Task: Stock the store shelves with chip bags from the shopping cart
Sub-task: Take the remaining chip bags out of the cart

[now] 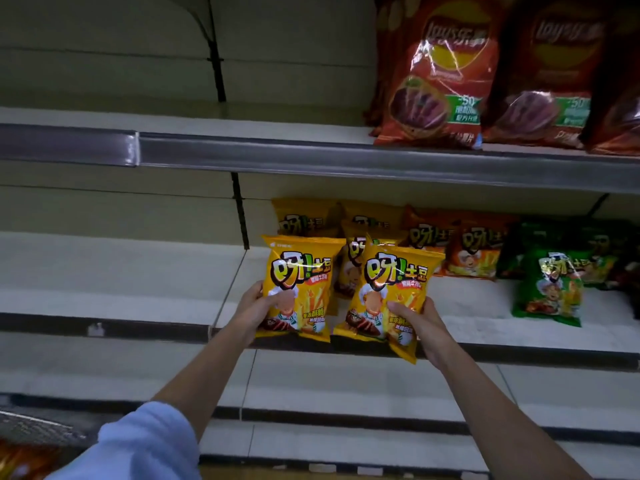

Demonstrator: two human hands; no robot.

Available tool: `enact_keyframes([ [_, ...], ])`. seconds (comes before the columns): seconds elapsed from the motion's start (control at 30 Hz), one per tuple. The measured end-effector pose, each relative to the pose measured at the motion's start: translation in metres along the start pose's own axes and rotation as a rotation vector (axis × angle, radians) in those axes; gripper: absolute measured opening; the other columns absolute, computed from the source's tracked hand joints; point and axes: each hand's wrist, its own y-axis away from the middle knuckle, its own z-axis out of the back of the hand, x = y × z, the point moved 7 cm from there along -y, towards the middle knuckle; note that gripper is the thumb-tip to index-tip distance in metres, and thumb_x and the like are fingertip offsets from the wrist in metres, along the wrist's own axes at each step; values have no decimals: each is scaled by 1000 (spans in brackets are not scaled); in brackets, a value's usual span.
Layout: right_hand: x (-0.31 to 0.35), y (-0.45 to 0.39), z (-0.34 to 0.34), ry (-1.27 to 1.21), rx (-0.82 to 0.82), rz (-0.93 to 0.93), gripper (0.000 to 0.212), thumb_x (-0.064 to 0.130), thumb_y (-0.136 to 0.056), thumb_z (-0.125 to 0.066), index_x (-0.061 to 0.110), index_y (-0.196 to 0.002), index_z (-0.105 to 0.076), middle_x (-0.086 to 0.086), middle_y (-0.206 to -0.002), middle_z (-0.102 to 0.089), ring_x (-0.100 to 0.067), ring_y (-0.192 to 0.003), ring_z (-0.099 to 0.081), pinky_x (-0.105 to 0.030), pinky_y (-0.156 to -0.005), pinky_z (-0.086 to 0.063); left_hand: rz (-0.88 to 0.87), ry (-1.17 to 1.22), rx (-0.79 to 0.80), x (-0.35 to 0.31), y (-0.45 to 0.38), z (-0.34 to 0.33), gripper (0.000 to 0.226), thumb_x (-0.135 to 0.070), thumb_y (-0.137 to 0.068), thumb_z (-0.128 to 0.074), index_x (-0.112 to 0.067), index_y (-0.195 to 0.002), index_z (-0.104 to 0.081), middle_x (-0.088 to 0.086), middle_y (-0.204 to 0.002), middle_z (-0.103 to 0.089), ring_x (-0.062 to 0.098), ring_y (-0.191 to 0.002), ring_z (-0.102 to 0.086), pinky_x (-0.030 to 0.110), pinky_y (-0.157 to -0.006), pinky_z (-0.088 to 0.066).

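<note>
Yellow left bag [298,289] gripped by left hand [254,306], right bag [388,299] by right hand [420,318], centre frame; light, crinkly, slippery; hold lower edges.

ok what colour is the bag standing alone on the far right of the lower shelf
Green, clearest in the head view.

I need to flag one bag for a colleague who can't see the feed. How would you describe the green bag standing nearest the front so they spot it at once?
Find the middle shelf, the one under the big red chip bags. Follow its row of small bags rightward past yellow and orange ones to the green group. The green bag you want stands alone, forward of the others, near the shelf's front edge.
</note>
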Motion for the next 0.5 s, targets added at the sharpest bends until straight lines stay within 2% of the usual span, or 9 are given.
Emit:
enact_keyframes([
  [0.1, -10, -20, 3, 60, 10, 4, 68, 27, -78, -78, 20, -132, -39, -5, -122, -60, -24, -105, -62, -39, -85, -54, 22, 5, -56, 12, -12, -1, 37, -19, -81, -74, -16, -116, -62, 8, -110, -69, 28, -101, -65, 41, -85, -55],
  [0.23, -7, -47, -4, 149, 64, 31, 52, 20, -81, -76, 19, -125, -49, -7, -120, -64, -19, -102, -63, -29, -77, -52, 19, 29, -75, 18, -25, -7, 45, -18, -76, -79, -15, -118, -62, 5, -108, -71, 25, -98, -68, 34, -77, -55],
  [0.37, -9, -68, -14, 297, 115, 17, 62, 18, -76, -80, 16, -129, -49, -6, -123, -60, -24, -110, -58, -38, -92, -49, 11, -56, -99, 20, -34, -8, 41, -16, -79, -76, -13, -117, -62, 4, -109, -70, 18, -95, -66, 24, -69, -49],
  [0.43, -13, -73, -14, 338, 77, -1, 66, 15, -75, -81, 11, -130, -44, -6, -122, -59, -24, -109, -57, -38, -92, -48, 19, -136, -124, 26, -39, -7, 43, -17, -80, -76, -12, -119, -59, 5, -112, -67, 21, -100, -63, 27, -72, -49],
  [0.5, -15, -76, -14, 382, 25, -9, 68, 18, -76, -80, 9, -131, -41, -10, -128, -58, -26, -113, -56, -41, -96, -48, 39, -199, -151, 32, -42, -6, 46, -22, -81, -76, -10, -120, -56, 7, -114, -64, 24, -105, -60, 33, -83, -50],
])
